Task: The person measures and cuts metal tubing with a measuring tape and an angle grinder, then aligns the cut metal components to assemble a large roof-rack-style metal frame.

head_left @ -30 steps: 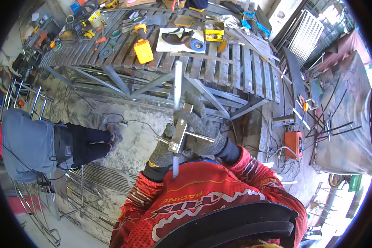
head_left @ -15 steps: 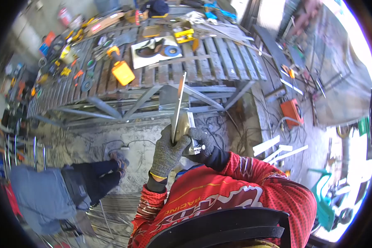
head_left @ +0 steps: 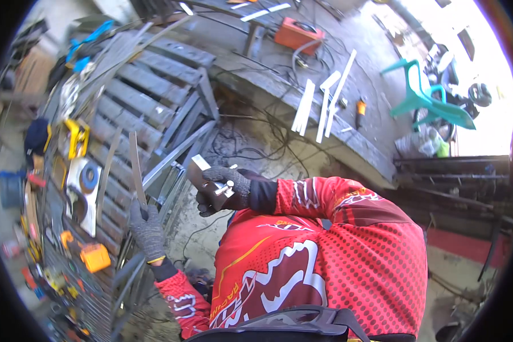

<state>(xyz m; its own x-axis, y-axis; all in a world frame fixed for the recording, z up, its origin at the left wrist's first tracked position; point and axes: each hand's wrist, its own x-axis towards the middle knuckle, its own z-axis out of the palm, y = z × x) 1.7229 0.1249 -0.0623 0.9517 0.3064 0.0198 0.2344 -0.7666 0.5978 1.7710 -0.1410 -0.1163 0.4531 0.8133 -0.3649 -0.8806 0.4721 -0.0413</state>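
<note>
My left hand (head_left: 147,232), in a grey knit glove, is closed on the lower end of a flat metal strip (head_left: 135,168) that points up over the slatted table. To its right, my gloved right hand (head_left: 238,185) grips a dark metal bracket (head_left: 212,195) with a silver bolt (head_left: 225,188) across it. A pale end of the bracket sticks out past the fingers at the upper left. Floor lies between the two hands.
The slatted metal table (head_left: 148,113) bears a yellow-orange tool (head_left: 95,257) and a blue disc (head_left: 89,176). Beyond it stand an orange box-shaped machine (head_left: 298,37) with cables, white strips (head_left: 303,108), an orange-handled tool (head_left: 361,109) and a green plastic chair (head_left: 422,98).
The view has turned to the right, and the other person is out of sight. My hands have moved apart, the left carrying the strip and the right keeping the bracket.
</note>
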